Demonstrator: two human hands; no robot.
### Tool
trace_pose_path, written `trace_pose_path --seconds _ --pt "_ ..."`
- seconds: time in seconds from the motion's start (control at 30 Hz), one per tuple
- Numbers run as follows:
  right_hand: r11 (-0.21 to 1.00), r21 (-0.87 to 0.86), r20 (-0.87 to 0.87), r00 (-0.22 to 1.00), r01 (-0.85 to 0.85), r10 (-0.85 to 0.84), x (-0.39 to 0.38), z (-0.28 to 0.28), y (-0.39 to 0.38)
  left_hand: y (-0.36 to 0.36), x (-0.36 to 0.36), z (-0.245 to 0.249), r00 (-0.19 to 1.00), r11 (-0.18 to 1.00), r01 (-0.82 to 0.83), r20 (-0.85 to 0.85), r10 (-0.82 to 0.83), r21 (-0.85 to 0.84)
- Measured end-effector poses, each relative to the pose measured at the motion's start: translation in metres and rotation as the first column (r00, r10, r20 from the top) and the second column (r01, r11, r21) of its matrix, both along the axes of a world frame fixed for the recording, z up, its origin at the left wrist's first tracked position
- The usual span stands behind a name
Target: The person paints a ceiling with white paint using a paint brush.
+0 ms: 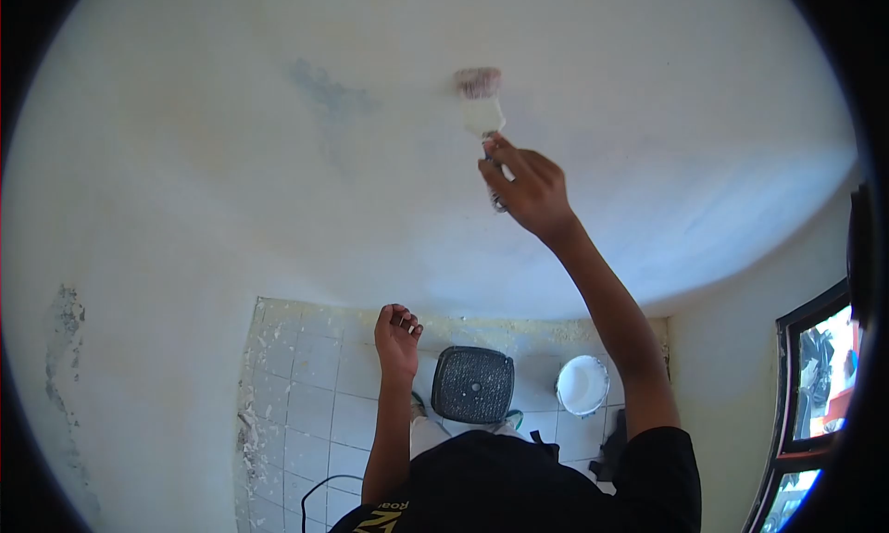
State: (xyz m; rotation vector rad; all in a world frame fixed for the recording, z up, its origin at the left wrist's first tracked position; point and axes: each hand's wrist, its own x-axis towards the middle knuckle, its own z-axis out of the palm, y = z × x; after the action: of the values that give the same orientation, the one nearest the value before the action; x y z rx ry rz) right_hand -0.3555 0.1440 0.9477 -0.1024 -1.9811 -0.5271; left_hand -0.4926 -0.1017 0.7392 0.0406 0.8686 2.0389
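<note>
A paintbrush (482,116) with pinkish-brown bristles and a white-coated ferrule is in my right hand (530,188), its fingers wrapped round the handle. The bristles point up and appear to touch the pale wall (593,79). A grey-blue patch marks the wall to the left of the brush. My left hand (399,340) hangs low in front of the wall, palm turned up, with fingers loosely curled and somewhat apart. Nothing shows in it.
Below me a dark square stool (473,385) stands on the paint-spotted tiled floor (315,359). A white bucket (582,386) is to its right. A dark cable (315,487) lies at lower left. A framed window (822,376) is at far right. Paint peels on the left wall.
</note>
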Motion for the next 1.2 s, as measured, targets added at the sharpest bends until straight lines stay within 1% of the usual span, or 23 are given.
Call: trace_pose_path --seconds 0.03,0.1,0.17,0.2,0.27,0.3,0.37,0.43,0.5,0.53,0.57,0.63,0.67,0.73,0.77,0.83,0.87,0.9,1.0,1.07,1.1,1.17,1.2 --pt "0.999 0.028 0.072 0.997 0.022 -0.024 -0.001 -0.015 -0.001 -0.002 -0.001 0.003 1.000 1.000 0.010 -0.013 -0.011 -0.014" --pt "0.999 0.010 0.103 0.994 0.046 -0.047 0.004 -0.036 -0.008 -0.003 -0.005 0.009 0.998 0.999 0.039 -0.040 -0.040 -0.011" --pt "0.958 -0.250 0.317 0.947 0.139 -0.054 0.014 -0.047 -0.019 0.002 -0.011 0.015 0.995 0.997 0.078 -0.069 -0.077 0.009" --pt "0.957 -0.247 0.314 0.947 0.151 -0.068 0.016 -0.048 -0.022 0.004 -0.016 0.018 0.994 0.996 0.085 -0.076 -0.083 0.021" --pt "0.918 -0.374 0.342 0.940 0.132 0.004 0.018 -0.049 -0.027 0.009 -0.023 0.023 0.991 0.994 0.105 -0.083 -0.101 0.035" --pt "0.918 -0.372 0.342 0.940 0.142 -0.007 0.018 -0.044 -0.027 0.010 -0.025 0.027 0.990 0.993 0.112 -0.090 -0.107 0.045" --pt "0.966 -0.234 0.261 0.964 0.110 -0.046 0.012 -0.020 -0.015 0.013 -0.029 0.032 0.988 0.990 0.126 -0.100 -0.120 0.061" --pt "0.995 -0.101 0.120 0.993 0.013 -0.001 0.006 0.024 0.000 0.017 -0.031 0.033 0.981 0.983 0.170 -0.108 -0.162 0.069" --pt "0.993 -0.090 0.046 0.996 0.075 -0.071 0.001 0.074 -0.005 0.020 -0.032 0.034 0.978 0.979 0.184 -0.112 -0.174 0.083" --pt "0.985 -0.140 0.023 0.995 0.102 -0.100 -0.004 0.086 -0.011 0.022 -0.033 0.035 0.977 0.977 0.193 -0.114 -0.182 0.095" --pt "0.985 -0.138 0.023 0.994 0.106 -0.104 -0.006 0.086 -0.014 0.023 -0.033 0.036 0.976 0.976 0.197 -0.114 -0.185 0.096" --pt "0.985 0.155 -0.106 0.993 0.070 -0.054 -0.011 0.082 -0.023 0.023 -0.035 0.038 0.975 0.974 0.201 -0.122 -0.188 0.109" --pt "0.985 0.160 -0.101 0.994 0.064 -0.049 -0.013 0.081 -0.022 0.025 -0.037 0.038 0.976 0.974 0.196 -0.117 -0.182 0.115" --pt "0.967 0.248 -0.230 0.973 0.058 0.001 -0.016 0.068 -0.019 0.024 -0.039 0.034 0.972 0.973 0.215 -0.113 -0.204 0.087" --pt "0.968 0.244 -0.229 0.973 0.054 0.003 -0.020 0.057 -0.020 0.024 -0.041 0.031 0.973 0.974 0.212 -0.111 -0.202 0.083" --pt "0.987 0.088 -0.055 0.990 0.135 -0.130 -0.022 0.025 -0.021 0.029 -0.042 0.031 0.971 0.970 0.223 -0.109 -0.213 0.097" --pt "0.984 0.057 0.001 0.986 0.168 -0.168 -0.026 0.003 -0.021 0.030 -0.041 0.031 0.970 0.969 0.229 -0.110 -0.218 0.097" --pt "0.981 0.076 0.029 0.983 0.180 -0.182 -0.028 -0.017 -0.016 0.032 -0.039 0.034 0.970 0.970 0.226 -0.108 -0.217 0.091" --pt "0.990 0.021 0.074 0.987 0.141 -0.142 -0.025 -0.038 -0.021 0.038 -0.034 0.037 0.968 0.967 0.238 -0.104 -0.228 0.092" --pt "0.980 -0.146 0.160 0.981 0.132 -0.108 -0.021 -0.050 -0.021 0.038 -0.032 0.037 0.963 0.963 0.256 -0.110 -0.246 0.089" --pt "0.980 -0.145 0.158 0.981 0.134 -0.111 -0.017 -0.047 -0.027 0.039 -0.030 0.038 0.962 0.961 0.261 -0.109 -0.251 0.093" --pt "0.952 -0.273 0.265 0.962 0.137 -0.062 -0.006 -0.035 -0.034 0.040 -0.025 0.040 0.960 0.958 0.270 -0.113 -0.258 0.102" --pt "0.953 -0.269 0.263 0.963 0.137 -0.065 -0.003 -0.027 -0.036 0.040 -0.023 0.040 0.959 0.958 0.269 -0.119 -0.257 0.103"
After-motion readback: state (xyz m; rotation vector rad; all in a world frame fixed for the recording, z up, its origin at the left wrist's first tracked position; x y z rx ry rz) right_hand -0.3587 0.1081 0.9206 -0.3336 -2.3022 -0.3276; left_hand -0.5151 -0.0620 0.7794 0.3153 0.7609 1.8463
